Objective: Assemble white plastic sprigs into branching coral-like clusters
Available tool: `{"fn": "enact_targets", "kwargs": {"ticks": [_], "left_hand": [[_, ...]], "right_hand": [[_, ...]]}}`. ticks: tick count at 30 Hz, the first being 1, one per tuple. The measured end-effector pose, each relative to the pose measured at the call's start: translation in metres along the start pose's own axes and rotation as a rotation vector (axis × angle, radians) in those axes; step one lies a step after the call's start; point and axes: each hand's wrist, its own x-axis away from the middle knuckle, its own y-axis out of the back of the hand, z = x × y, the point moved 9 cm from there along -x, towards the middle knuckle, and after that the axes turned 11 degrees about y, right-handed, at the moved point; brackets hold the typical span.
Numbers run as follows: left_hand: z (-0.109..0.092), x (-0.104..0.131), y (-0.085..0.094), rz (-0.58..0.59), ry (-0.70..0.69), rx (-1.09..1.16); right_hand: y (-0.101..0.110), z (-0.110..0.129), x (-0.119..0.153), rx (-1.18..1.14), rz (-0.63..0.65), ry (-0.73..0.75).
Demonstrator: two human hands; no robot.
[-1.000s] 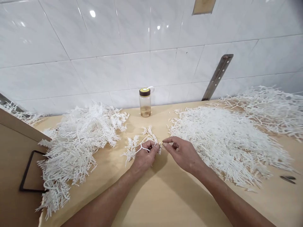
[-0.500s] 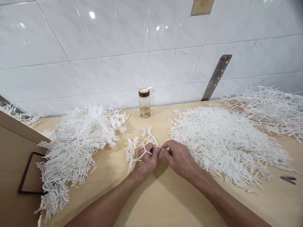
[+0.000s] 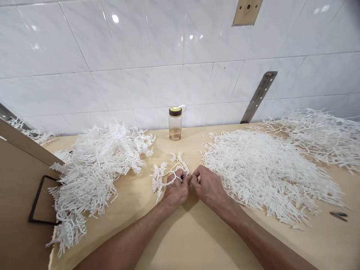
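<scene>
A white branched plastic sprig (image 3: 174, 174) with feathery tips is gripped in my left hand (image 3: 177, 189), its forked stems reaching up and to the left. My right hand (image 3: 207, 183) is closed in a pinch against the left fingertips; whatever sits between its thumb and finger is too small to make out. Left of my hands lies a heap of bushy white sprigs (image 3: 98, 161). Close by my right hand spreads a wide pile of thin white plastic pieces (image 3: 261, 168).
A clear bottle (image 3: 175, 125) with a dark and yellow lid stands near the tiled wall. Bare white branches (image 3: 323, 135) lie at the far right. Small dark tweezers-like metal pieces (image 3: 339, 216) rest at the right. A brown panel with a black handle (image 3: 35, 200) borders the left.
The view has shifted slightly. My right fingers have drawn closer together and nearer to the left fingertips. The sprig stays in my left hand.
</scene>
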Motion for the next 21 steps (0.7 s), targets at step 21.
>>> {"fn": "enact_targets", "kwargs": {"ticks": [21], "left_hand": [[0.001, -0.006, -0.008, 0.193, -0.006, 0.410]], "right_hand": [[0.063, -0.039, -0.004, -0.006, -0.304, 0.046]]}}
